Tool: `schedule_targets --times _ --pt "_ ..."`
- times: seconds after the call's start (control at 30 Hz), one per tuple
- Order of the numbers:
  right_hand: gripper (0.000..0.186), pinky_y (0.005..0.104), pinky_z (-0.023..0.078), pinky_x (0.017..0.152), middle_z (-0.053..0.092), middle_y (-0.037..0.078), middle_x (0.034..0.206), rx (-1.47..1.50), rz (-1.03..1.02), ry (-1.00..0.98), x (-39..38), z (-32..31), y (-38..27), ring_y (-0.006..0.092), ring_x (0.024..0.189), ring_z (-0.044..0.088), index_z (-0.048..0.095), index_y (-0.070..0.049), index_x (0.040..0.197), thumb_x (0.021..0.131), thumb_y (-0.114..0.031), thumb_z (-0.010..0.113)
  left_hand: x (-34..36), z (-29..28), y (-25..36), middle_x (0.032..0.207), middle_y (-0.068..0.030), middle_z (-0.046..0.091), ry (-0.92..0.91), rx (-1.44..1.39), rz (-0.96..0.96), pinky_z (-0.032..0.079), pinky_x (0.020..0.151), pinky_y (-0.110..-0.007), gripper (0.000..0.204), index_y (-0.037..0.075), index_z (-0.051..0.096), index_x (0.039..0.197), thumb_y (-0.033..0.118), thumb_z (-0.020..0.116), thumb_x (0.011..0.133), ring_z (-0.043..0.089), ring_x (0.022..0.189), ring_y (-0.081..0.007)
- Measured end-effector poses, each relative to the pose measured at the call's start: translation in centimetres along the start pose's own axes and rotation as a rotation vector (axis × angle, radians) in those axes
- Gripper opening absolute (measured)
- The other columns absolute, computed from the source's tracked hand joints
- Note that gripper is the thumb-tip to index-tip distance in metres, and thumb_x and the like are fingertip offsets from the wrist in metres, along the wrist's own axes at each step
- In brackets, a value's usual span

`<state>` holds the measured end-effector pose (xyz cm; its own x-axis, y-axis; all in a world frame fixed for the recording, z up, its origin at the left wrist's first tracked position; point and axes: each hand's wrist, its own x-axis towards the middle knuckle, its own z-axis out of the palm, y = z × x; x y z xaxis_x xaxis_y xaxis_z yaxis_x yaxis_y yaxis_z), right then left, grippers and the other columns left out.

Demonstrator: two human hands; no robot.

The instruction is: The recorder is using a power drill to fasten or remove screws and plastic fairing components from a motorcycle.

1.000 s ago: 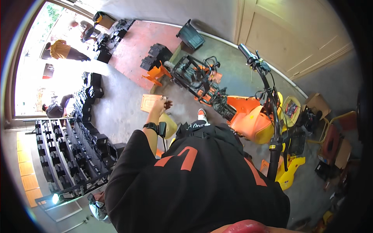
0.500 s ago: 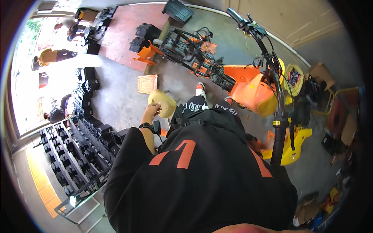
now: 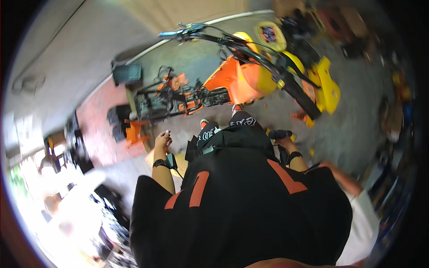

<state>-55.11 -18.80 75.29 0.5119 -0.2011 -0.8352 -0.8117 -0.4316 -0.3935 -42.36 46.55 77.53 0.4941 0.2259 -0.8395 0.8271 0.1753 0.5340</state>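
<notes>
My left hand is raised in front of my left thigh, its fingers curled and their tips close together; whatever they may pinch is too small to make out. Below and partly behind that wrist shows a pale yellow stool. At my right thigh, my right hand is closed round a dark power drill, whose body lies roughly level. Ahead of me stands a partly built scooter with an orange front panel, a bare dark frame and a black handlebar, its near grip reaching toward my right side.
Yellow body panels are beyond the handlebar on the right. A dark bin stands by the far wall, with black boxes on the red floor patch. Close on my right is another person's white sleeve. Clutter lines the right edge.
My view has turned to the right. My left hand has come off the stool and lifted. My right hand with the drill and another person's arm have come into view.
</notes>
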Motion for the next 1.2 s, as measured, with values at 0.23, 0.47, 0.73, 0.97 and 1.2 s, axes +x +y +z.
schedule_targets --times 0.23,0.47,0.73,0.97,1.2 --pt "0.033 0.038 0.05 0.075 0.069 0.013 0.091 0.145 -0.034 0.112 -8.7 15.0 6.3 0.0255 0.084 0.065 0.067 -0.005 0.104 0.077 -0.025 0.065 5.5 8.9 9.8 0.074 0.0022 0.053 -0.486 0.206 0.178 0.042 0.057 -0.023 0.018 0.004 0.061 0.101 0.021 0.056 0.096 0.051 0.063 -0.0087" --pt "0.033 0.0404 0.05 0.08 0.069 0.017 0.097 0.113 -0.173 0.141 -14.5 30.5 11.5 0.0323 0.091 0.066 0.068 -0.005 0.102 0.086 -0.029 0.053 4.4 25.8 8.2 0.075 -0.0008 0.059 -0.956 0.744 0.097 0.043 0.054 -0.022 0.021 0.002 0.063 0.093 0.023 0.064 0.091 0.054 0.061 -0.0088" --pt "0.029 0.0371 0.051 0.065 0.069 0.014 0.084 0.986 0.579 0.109 -17.9 37.8 5.1 0.0193 0.075 0.065 0.071 -0.003 0.09 0.07 -0.024 0.07 -4.3 40.1 -4.5 0.092 -0.0073 0.068 -1.17 1.465 0.078 0.052 0.065 -0.028 0.027 0.001 0.058 0.11 0.023 0.059 0.093 0.065 0.072 -0.0156" --pt "0.029 0.0363 0.051 0.07 0.069 0.01 0.086 1.036 0.417 0.246 -15.7 51.7 4.8 0.0213 0.077 0.065 0.068 -0.006 0.096 0.072 -0.021 0.069 -7.3 45.2 -18.7 0.101 -0.0138 0.067 -1.165 1.568 -0.224 0.056 0.071 -0.032 0.028 -0.005 0.054 0.116 0.013 0.051 0.095 0.068 0.085 -0.024" --pt "0.04 0.0354 0.052 0.074 0.071 0.009 0.09 1.338 0.666 0.303 -21.9 48.2 1.1 0.0209 0.081 0.066 0.07 -0.008 0.099 0.062 -0.022 0.076 -6.6 48.4 -24.1 0.123 -0.022 0.057 -1.02 1.396 -0.39 0.049 0.095 -0.04 0.038 -0.007 0.043 0.125 0.015 0.049 0.096 0.059 0.112 -0.0319"
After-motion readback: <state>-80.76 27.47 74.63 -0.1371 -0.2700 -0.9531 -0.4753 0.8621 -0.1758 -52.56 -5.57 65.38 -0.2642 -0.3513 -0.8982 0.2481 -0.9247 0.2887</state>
